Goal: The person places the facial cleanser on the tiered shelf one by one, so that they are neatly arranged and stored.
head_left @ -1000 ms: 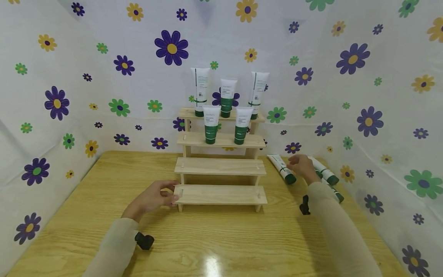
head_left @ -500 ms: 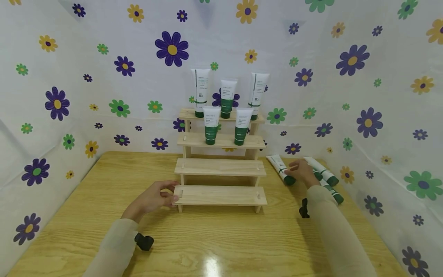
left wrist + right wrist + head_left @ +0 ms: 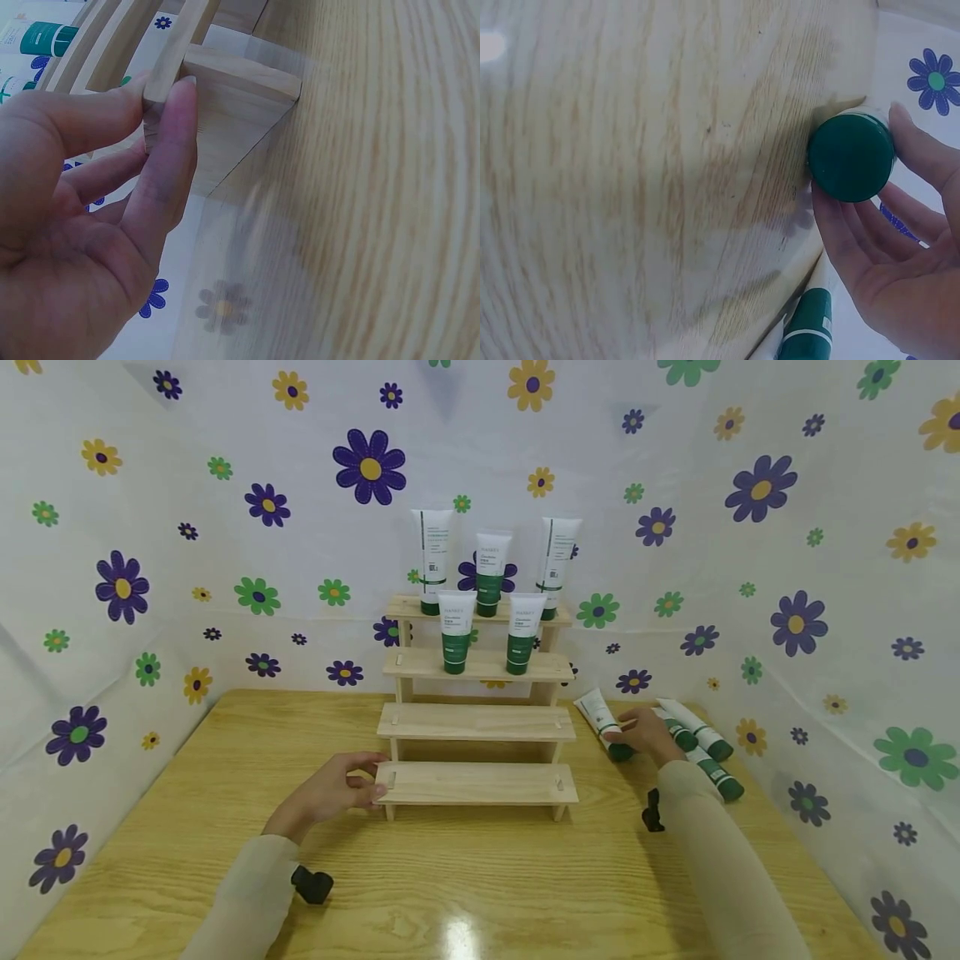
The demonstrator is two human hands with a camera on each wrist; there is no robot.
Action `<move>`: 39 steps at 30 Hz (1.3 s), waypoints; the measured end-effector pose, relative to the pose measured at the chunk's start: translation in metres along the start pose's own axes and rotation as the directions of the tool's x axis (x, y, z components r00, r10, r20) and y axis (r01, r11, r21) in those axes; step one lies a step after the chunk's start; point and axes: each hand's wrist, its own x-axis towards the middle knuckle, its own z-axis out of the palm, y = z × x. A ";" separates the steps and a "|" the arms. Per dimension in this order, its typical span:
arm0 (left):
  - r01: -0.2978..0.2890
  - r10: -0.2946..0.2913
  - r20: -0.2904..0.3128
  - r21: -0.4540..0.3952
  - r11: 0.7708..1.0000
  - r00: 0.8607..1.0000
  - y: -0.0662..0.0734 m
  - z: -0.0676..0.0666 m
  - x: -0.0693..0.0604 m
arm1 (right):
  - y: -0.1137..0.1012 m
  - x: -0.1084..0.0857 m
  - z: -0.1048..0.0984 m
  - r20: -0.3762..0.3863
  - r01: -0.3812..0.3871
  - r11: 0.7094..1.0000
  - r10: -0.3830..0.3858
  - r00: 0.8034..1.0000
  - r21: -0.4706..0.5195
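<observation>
A tiered wooden display stand [image 3: 476,783] stands mid-table. My left hand [image 3: 335,787] holds the left end of its lowest step. In the left wrist view the thumb and fingertips [image 3: 178,112] pinch that board. Right of the stand, my right hand [image 3: 647,733] grips a white squeeze tube [image 3: 597,712] near its green cap. The right wrist view has the round green cap [image 3: 851,157] end-on, with the thumb on one side and fingers on the other; most of the tube is hidden behind it.
Several squeeze tubes [image 3: 697,727] lie in a loose pile just right of my right hand. Two squeeze tubes [image 3: 456,631] stand on the second step from the top, three more on the top step. A flower-printed sheet [image 3: 300,552] walls the table [image 3: 450,877] at back and sides.
My right hand has moved slightly left and lower, and its fingers have closed round the tube. The tube has shifted a little. The left hand stays on the stand.
</observation>
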 end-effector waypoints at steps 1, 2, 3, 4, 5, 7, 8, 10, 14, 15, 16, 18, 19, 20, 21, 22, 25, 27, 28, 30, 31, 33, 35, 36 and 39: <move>-0.001 0.001 0.000 -0.002 1.000 1.000 0.000 0.000 0.000 | 0.000 0.000 0.001 0.001 0.006 1.000 -0.006 1.000 -0.011; -0.001 0.001 -0.001 -0.004 1.000 1.000 0.000 -0.001 -0.001 | 0.000 0.000 0.001 0.000 0.011 1.000 -0.011 1.000 -0.022; -0.003 0.003 0.000 -0.006 1.000 1.000 0.000 -0.001 -0.001 | -0.001 0.000 0.002 -0.001 0.017 0.999 -0.017 1.000 -0.033; -0.005 0.005 0.002 -0.008 1.000 1.000 0.000 -0.001 -0.001 | -0.001 0.000 0.002 0.001 0.020 0.999 -0.020 1.000 -0.043; -0.005 0.005 0.003 -0.010 1.000 1.000 0.000 -0.001 -0.001 | -0.002 -0.001 0.002 0.002 0.022 0.999 -0.022 1.000 -0.048; -0.007 0.007 0.007 -0.011 1.000 1.000 -0.001 -0.001 -0.002 | -0.003 -0.001 0.003 0.003 0.021 0.999 -0.021 1.000 -0.046; -0.008 0.008 0.008 -0.011 1.000 1.000 -0.001 -0.001 -0.002 | -0.003 0.000 0.003 0.005 0.018 0.999 -0.018 1.000 -0.042; -0.010 0.010 0.009 -0.010 1.000 1.000 -0.001 -0.001 -0.002 | -0.005 0.001 0.004 0.010 0.008 0.999 -0.008 1.000 -0.041; -0.004 0.004 -0.002 -0.008 1.000 1.000 0.000 -0.001 -0.003 | -0.010 0.003 0.003 0.018 -0.015 0.999 0.016 1.000 -0.049; -0.001 0.001 -0.005 -0.008 1.000 1.000 0.001 -0.001 -0.003 | -0.011 0.003 0.003 0.018 -0.023 0.998 0.024 1.000 -0.054; 0.003 -0.003 -0.010 -0.007 1.000 1.000 0.001 -0.001 -0.003 | -0.013 0.003 0.003 0.019 -0.031 0.998 0.032 0.999 -0.056; 0.007 -0.007 -0.013 -0.006 1.000 1.000 0.002 0.000 -0.003 | -0.014 0.003 0.002 0.018 -0.038 0.997 0.039 0.999 -0.061; 0.008 -0.008 -0.013 -0.005 1.000 1.000 0.003 0.000 -0.003 | -0.015 0.003 0.002 0.016 -0.039 0.997 0.040 0.999 -0.066; 0.011 -0.011 -0.012 -0.005 1.000 1.000 0.003 0.000 -0.003 | -0.015 0.003 0.001 0.016 -0.038 0.997 0.039 0.999 -0.067; 0.012 -0.012 -0.013 -0.004 1.000 1.000 0.003 0.000 -0.003 | -0.015 0.003 0.001 0.013 -0.036 0.997 0.037 0.999 -0.071; 0.013 -0.013 -0.012 -0.002 1.000 1.000 0.004 0.000 -0.002 | -0.015 0.002 0.001 0.014 -0.037 0.997 0.038 0.999 -0.072; 0.013 -0.013 -0.009 0.005 1.000 1.000 0.004 0.000 -0.002 | -0.015 0.002 0.000 0.015 -0.034 0.996 0.035 0.999 -0.080; 0.011 -0.011 -0.005 0.009 1.000 1.000 0.004 0.000 -0.001 | -0.015 0.001 0.000 0.019 -0.043 0.996 0.045 0.999 -0.077; 0.009 -0.009 -0.003 0.010 1.000 1.000 0.004 0.000 -0.001 | -0.015 0.001 0.000 0.022 -0.047 0.996 0.049 0.999 -0.076; 0.007 -0.007 0.001 0.012 1.000 1.000 0.004 0.000 0.000 | -0.015 0.001 0.001 0.019 -0.047 0.996 0.049 0.999 -0.079; 0.005 -0.005 0.001 0.012 1.000 1.000 0.004 0.000 0.000 | -0.016 0.001 0.001 0.019 -0.047 0.996 0.049 0.999 -0.079; 0.005 -0.005 -0.002 0.014 1.000 1.000 0.005 0.000 0.000 | -0.016 0.002 0.001 0.015 -0.040 0.995 0.042 0.999 -0.087; 0.010 -0.010 -0.007 0.013 1.000 1.000 0.005 0.000 -0.001 | -0.016 0.002 0.001 0.010 -0.027 0.995 0.028 1.000 -0.098; 0.014 -0.013 -0.011 0.014 1.000 1.000 0.005 0.000 -0.001 | -0.016 0.002 0.001 0.010 -0.024 0.995 0.025 1.000 -0.097; 0.020 -0.020 -0.018 0.015 1.000 1.000 0.005 0.000 -0.001 | -0.016 0.002 0.000 0.006 -0.024 0.996 0.024 1.000 -0.090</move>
